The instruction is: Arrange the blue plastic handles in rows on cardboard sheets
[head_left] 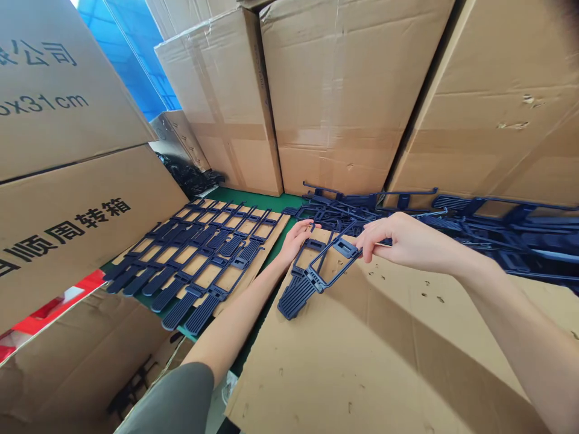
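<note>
The thing in hand is a dark blue frame (314,277), which looks like moulded plastic, tilted above the near-left part of the large cardboard sheet (407,337). I would expect it to be light and fairly stiff, with thin side rails that could flex or snap if twisted hard. The surface seems smooth yet not very slippery. The safest hold is probably the thicker joint above the foot, or a side rail close to the crossbar; the open loops could easily snag on others.

The right hand (384,238), above the sheet's far half, pinches one rail between thumb and fingers. The left hand (296,241), at the sheet's far-left edge, has its fingers curled by the far end of a second frame (315,244) lying close against the first; I cannot tell whether they grip it.

The held frame has a broad ribbed foot, a slotted crossbar and two slim rails around an open middle. Similar rows of frames (192,237) lie left of the sheet on a smaller board (265,256), and a tangled pile (339,208) sits beyond the sheet on the green worktop (289,204).
</note>
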Tool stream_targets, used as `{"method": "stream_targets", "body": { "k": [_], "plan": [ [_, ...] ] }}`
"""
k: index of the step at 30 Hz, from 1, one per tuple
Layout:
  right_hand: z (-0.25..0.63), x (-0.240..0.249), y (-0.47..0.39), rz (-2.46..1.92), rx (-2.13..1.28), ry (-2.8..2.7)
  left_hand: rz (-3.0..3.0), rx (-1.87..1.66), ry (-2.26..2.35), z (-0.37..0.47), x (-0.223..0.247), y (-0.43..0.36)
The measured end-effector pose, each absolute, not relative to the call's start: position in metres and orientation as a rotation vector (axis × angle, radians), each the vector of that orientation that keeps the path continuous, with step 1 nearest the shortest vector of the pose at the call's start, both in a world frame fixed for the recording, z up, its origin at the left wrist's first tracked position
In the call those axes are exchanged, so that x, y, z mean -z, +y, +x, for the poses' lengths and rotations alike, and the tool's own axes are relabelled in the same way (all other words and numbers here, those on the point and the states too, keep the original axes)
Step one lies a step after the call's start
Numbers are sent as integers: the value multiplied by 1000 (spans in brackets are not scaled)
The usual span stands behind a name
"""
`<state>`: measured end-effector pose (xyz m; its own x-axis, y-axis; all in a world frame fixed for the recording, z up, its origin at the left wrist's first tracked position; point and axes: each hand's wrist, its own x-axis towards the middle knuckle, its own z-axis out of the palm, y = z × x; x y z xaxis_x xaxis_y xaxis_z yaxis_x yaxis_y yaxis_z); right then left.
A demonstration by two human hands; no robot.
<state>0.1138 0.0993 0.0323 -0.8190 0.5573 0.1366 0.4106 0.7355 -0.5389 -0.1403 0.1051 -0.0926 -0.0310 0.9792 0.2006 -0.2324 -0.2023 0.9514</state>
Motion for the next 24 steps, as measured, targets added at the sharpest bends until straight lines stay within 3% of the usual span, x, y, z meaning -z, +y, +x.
{"method": "stream_targets", "body": {
  "k": [8,14,19,24],
  "plan": [
    [83,-18,77,-339,-900,-2678,1193,-1485,911,-141,98,107],
    [73,2,77,-493,-628,-2728,1215,-1485,920,-141,97,105],
    [69,-2,67,-499,-769,-2810,1210,-1482,920,-140,97,104],
    [61,7,56,-503,-685,-2867,1199,-1477,897,-140,98,106]
  ]
}}
